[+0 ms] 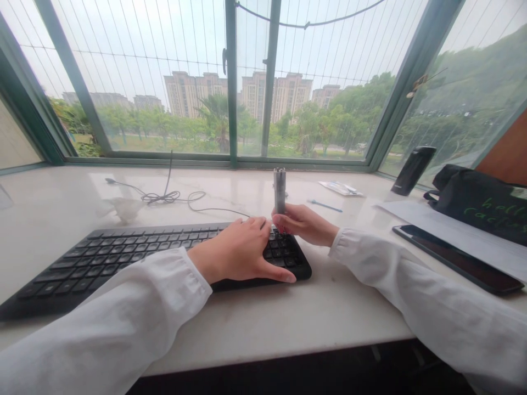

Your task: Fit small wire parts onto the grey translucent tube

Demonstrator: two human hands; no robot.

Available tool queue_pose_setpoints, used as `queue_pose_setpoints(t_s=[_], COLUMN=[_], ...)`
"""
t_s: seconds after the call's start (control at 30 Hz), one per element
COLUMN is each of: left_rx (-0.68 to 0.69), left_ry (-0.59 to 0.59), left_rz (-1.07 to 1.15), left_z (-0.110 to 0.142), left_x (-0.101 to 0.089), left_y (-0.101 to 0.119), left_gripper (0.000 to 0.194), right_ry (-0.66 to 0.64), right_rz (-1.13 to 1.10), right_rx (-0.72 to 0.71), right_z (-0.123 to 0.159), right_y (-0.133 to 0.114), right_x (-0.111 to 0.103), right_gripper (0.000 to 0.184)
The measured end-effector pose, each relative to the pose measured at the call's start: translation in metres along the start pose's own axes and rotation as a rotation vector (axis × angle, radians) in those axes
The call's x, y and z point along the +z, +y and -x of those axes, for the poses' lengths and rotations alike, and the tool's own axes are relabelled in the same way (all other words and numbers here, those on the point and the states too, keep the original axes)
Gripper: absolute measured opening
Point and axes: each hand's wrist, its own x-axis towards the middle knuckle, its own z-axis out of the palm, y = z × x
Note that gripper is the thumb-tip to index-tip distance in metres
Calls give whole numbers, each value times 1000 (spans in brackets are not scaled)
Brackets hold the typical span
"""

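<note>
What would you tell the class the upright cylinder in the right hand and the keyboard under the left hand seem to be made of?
The cylinder looks like metal with a dull silver sheen, though coated plastic is possible. The keyboard looks like matte black plastic, its keys showing little glare.

1. The keyboard (123, 258) in front of you is matt black plastic, with smooth, dull keys.
2. Just above the keyboard, the cylinder (279, 189) looks like brushed silver metal with a soft sheen.
3. Under the keyboard, the countertop (255, 323) is glossy, polished pale stone, much like marble.
4. In front of the keyboard, your sleeve (111, 323) is soft white cloth, lightly creased.
5. Well right of the keyboard, the phone (457, 258) has a glossy glass face.
6. Also right of the keyboard, the paper sheet (432, 230) is smooth and matt white.
7. Farther right of the keyboard, the bag (481, 206) is matt black cloth.
</note>
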Motion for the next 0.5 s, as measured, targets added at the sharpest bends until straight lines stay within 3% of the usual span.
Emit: queue_pose_setpoints(t_s=[0.1, 0.5], left_rx=[-5, -3], left_ry=[-2, -2], left_rz=[3, 3], left_z=[0, 1], left_x=[-1, -3], left_y=[1, 2], left_gripper=[101, 90], right_ry=[-9, 115], right_rz=[-51, 137], right_rx=[-13, -234], right_z=[2, 13], right_y=[4, 8], right_x=[-1, 2], right_gripper=[40, 21])
